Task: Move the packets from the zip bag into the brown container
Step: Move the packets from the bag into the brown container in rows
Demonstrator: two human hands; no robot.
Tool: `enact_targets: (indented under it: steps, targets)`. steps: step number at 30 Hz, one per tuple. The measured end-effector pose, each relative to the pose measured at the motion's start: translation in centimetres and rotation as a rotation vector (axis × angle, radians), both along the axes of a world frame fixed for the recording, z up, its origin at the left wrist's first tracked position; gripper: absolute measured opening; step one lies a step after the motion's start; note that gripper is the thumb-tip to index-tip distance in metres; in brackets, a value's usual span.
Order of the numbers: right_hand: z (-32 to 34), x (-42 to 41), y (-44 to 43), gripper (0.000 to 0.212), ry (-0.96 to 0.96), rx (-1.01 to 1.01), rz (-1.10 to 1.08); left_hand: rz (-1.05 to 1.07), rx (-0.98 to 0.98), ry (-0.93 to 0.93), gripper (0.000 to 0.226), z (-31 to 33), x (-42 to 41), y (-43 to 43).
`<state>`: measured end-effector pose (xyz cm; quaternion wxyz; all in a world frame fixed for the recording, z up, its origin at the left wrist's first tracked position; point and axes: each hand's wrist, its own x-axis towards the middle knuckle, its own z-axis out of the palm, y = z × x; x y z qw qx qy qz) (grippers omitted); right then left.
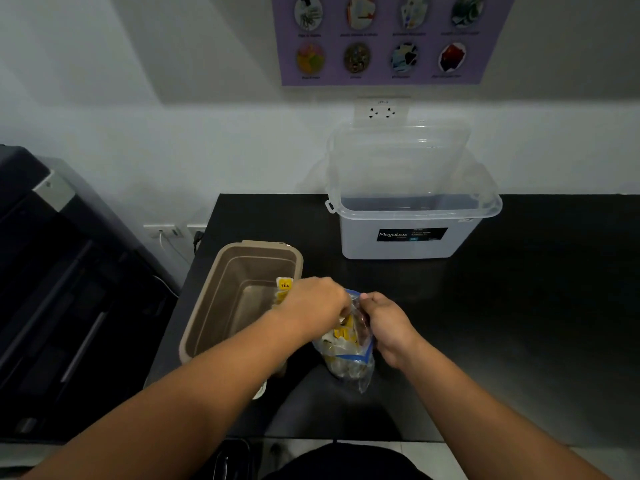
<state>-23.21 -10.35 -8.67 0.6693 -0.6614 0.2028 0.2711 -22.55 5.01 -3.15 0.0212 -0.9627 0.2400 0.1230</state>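
Fingers (367,299) of right hand (389,327) are pinching the zip bag (349,358) rim on the black counter (485,323). Left hand (311,304) is curling into the bag mouth among yellow packets (341,334); its grip is hidden, can't tell. 1 TEA packet (284,285) is sitting inside the brown container (221,282), just left of the bag.

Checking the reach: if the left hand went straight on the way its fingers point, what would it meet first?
Probably the packets inside the zip bag: the left hand points down into the bag's mouth, which the right hand holds. Depth is unclear.
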Motion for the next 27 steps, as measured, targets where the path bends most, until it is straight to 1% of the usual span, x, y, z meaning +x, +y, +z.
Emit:
enact_targets:
  steps: [4,8,10,13,20,24,27]
  targets:
    - [0.2,0.0,-0.5,0.024,0.025,0.017,0.011,0.009,0.142,-0.054,0.012,-1.1,0.1,-0.8]
    - [0.1,0.1,-0.8,0.024,0.031,0.022,0.017,0.036,0.172,-0.067,0.011,-1.3,0.2,-1.2]
    - [0.0,0.1,-0.9,0.025,0.031,0.023,0.018,0.067,0.149,-0.049,0.010,-1.5,0.3,-1.3]
    - [-0.1,0.2,-1.0,0.024,0.034,0.020,0.018,0.126,0.033,0.011,0.013,-1.3,0.5,-1.0]
    - [-0.2,0.4,-0.6,0.024,0.024,0.019,-0.001,0.317,-0.373,0.102,0.014,0.4,0.1,0.7]
    - [0.2,0.4,-0.1,0.023,0.026,0.024,-0.015,0.401,-0.530,0.114,0.012,1.5,0.0,2.1]
    - [0.3,0.5,0.3,0.024,0.039,0.007,-0.014,0.435,-0.606,0.106,0.010,2.2,-0.1,3.1]
